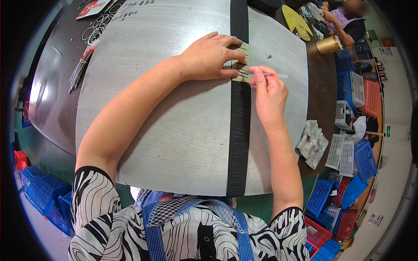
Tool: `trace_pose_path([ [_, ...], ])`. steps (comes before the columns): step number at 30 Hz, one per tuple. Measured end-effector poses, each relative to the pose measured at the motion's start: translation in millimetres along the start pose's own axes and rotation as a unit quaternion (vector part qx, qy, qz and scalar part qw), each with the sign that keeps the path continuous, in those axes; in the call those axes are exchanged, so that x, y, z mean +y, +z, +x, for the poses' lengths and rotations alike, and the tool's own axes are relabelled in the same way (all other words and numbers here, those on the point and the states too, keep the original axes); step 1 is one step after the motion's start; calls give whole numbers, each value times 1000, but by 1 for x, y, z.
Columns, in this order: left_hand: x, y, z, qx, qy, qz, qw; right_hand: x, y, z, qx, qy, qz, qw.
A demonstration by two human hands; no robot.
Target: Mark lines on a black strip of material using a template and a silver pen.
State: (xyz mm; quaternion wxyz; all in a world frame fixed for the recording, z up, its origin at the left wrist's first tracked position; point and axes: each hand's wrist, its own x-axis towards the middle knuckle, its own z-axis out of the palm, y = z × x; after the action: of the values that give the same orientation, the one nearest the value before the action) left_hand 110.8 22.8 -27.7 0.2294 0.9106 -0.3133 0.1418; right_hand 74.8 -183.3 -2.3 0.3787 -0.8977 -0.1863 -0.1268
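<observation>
A long black strip [238, 174] runs from the far edge of the grey board [174, 130] to its near edge. Thin pale slanted marks line its nearer part. Across the strip's far part lies a pale yellow slotted template [246, 48]. My left hand [204, 58] presses on it from the left, fingers spread, hiding part of it. From the right, my right hand [271, 93] pinches a slim pen [281, 75], whitish with a red section. The pen's tip is at the template's slots, close to my left thumb; the exact contact is too small to make out.
At the left lie a bundle of similar pens [82, 65] and several white rings [102, 26]. A crumpled grey cloth [311, 143] rests by the board's right edge. Beyond are a golden cup [327, 45], yellow discs [296, 22] and another person [346, 21]. Plastic baskets [365, 158] stack at right.
</observation>
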Motion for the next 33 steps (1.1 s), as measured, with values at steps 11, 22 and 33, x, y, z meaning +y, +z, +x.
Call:
trace_pose_path([
  [11, -4, 0, 6, -24, -27, -18, 999, 1, -7, 17, 3, 16, -78, 997],
  [22, -1, -1, 6, -25, -38, -39, 998, 10, 3, 35, 34, -39, -104, 993],
  [33, -2, 2, 6, 5, -52, -32, 998, 11, 14, 46, 9, -1, -71, 997],
])
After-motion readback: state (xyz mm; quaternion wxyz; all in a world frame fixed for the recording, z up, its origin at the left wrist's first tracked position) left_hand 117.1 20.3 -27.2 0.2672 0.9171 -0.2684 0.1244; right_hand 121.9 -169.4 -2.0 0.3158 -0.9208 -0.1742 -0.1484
